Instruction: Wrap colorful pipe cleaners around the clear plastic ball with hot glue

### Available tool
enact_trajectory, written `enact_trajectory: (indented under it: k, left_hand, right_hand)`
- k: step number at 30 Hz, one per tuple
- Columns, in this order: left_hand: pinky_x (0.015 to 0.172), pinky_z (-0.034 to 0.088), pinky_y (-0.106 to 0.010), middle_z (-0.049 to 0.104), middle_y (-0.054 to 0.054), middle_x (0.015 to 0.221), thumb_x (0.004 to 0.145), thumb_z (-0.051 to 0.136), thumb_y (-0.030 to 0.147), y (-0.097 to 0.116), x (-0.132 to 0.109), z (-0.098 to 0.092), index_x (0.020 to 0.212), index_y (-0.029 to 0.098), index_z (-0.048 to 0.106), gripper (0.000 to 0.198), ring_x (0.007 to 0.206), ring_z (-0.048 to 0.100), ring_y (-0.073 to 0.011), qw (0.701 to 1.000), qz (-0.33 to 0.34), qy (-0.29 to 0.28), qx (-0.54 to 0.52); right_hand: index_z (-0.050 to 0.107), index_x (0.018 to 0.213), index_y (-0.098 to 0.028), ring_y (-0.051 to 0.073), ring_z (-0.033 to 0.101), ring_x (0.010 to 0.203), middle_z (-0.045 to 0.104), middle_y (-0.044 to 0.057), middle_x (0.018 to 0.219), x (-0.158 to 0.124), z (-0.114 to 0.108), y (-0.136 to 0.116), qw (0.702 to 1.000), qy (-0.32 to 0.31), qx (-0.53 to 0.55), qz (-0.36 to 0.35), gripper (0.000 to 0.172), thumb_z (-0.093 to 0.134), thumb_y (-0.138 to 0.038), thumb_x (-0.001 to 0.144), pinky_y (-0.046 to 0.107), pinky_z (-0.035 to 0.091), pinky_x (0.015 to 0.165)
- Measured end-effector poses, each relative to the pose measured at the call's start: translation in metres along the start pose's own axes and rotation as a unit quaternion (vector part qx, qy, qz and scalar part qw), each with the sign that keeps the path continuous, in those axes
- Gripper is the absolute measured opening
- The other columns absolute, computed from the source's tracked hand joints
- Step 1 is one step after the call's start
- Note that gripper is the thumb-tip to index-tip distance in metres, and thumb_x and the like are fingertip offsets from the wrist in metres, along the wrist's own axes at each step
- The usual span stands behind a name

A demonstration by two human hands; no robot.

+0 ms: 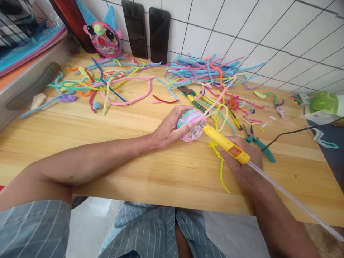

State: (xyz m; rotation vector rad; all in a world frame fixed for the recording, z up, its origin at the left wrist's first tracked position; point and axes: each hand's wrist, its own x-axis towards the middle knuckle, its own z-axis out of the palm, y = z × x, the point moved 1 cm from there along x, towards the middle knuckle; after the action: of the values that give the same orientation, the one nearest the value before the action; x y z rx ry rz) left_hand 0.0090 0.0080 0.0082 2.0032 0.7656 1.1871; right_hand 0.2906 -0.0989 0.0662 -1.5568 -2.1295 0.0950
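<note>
My left hand (172,127) is closed round a ball-like craft piece (192,118) wound with pink, purple and teal pipe cleaners, with a clear or whitish patch on its near side. Two pale pink pipe cleaner ends (221,96) stick out from it to the upper right. A yellow hot glue gun (225,143) is gripped in my right hand (236,152), its metal nozzle at the piece, close to my left thumb. From the gun's rear a long clear glue stick (292,200) runs down to the right. Whether the nozzle touches the piece I cannot tell.
Pliers with green handles (259,143) lie by my right hand, near a black cord (290,132). Farther back are yellow-and-black pliers (192,98), a heap of pipe cleaners (201,71), two phones (159,36) against the tiled wall and a finished-looking pipe-cleaner face (104,39).
</note>
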Motion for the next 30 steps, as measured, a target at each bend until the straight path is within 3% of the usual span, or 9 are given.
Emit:
enact_trajectory:
  k: [5, 11, 30]
  left_hand:
    - [0.121, 0.057, -0.045, 0.069, -0.015, 0.146, 0.113, 0.056, 0.063, 0.0002, 0.0003, -0.0002, 0.149, 0.02, 0.055, 0.057, 0.135, 0.068, -0.0276, 1.0, 0.011, -0.006, -0.005]
    - [0.12, 0.057, -0.046, 0.069, -0.015, 0.145, 0.112, 0.056, 0.065, 0.0002, 0.0004, 0.0001, 0.149, 0.021, 0.056, 0.058, 0.134, 0.069, -0.0281, 1.0, 0.001, -0.001, -0.007]
    - [0.119, 0.058, -0.045, 0.069, -0.015, 0.143, 0.112, 0.057, 0.065, 0.0014, 0.0001, -0.0004, 0.149, 0.02, 0.056, 0.058, 0.133, 0.069, -0.0274, 1.0, -0.001, -0.002, -0.008]
  right_hand:
    - [0.075, 0.119, -0.04, 0.037, 0.084, 0.095, 0.087, 0.006, 0.108, -0.0022, 0.001, 0.0007, 0.999, 0.002, 0.009, 0.031, 0.018, 0.067, -0.049, 0.106, 0.055, 0.066, 0.082]
    - [0.078, 0.119, -0.031, 0.035, 0.083, 0.093, 0.085, 0.009, 0.103, -0.0015, 0.0059, 0.0056, 0.999, 0.025, 0.029, 0.003, 0.022, 0.07, -0.045, 0.104, 0.052, 0.067, 0.083]
    - [0.078, 0.116, -0.031, 0.032, 0.082, 0.084, 0.085, 0.008, 0.098, 0.0012, 0.0033, 0.0003, 0.999, 0.027, 0.026, -0.006, 0.018, 0.069, -0.043, 0.105, 0.05, 0.067, 0.077]
